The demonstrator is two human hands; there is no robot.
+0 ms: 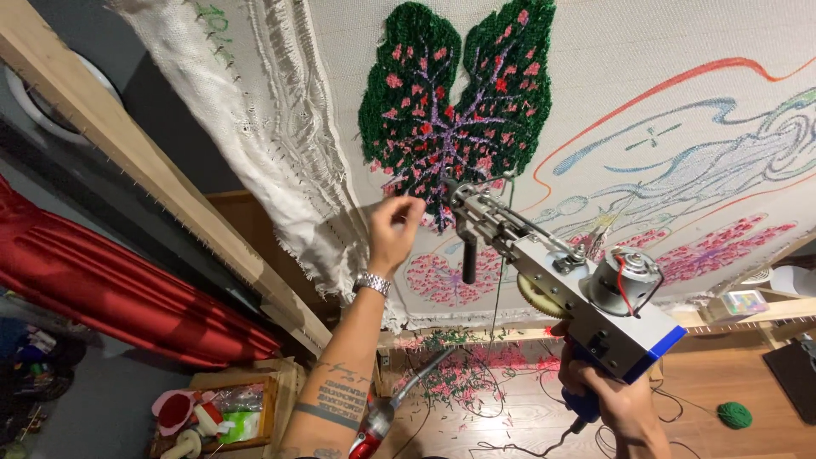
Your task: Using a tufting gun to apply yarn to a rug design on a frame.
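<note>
A tufting gun with a silver body, a blue grip and a small motor points at the stretched white cloth. My right hand grips its blue handle from below. Its needle tip touches the lower edge of a tufted green leaf patch with pink spots and purple veins. My left hand, with a metal watch on the wrist, is raised just left of the gun's tip, fingers pinched together against the cloth; I cannot tell whether they hold a strand of yarn. A green yarn strand hangs down from the gun.
The cloth is pinned to a wooden frame with coloured outline drawings and pink patches. Yarn scraps litter the wooden floor. A green yarn ball lies at right. A red curtain and a wooden box of items are at left.
</note>
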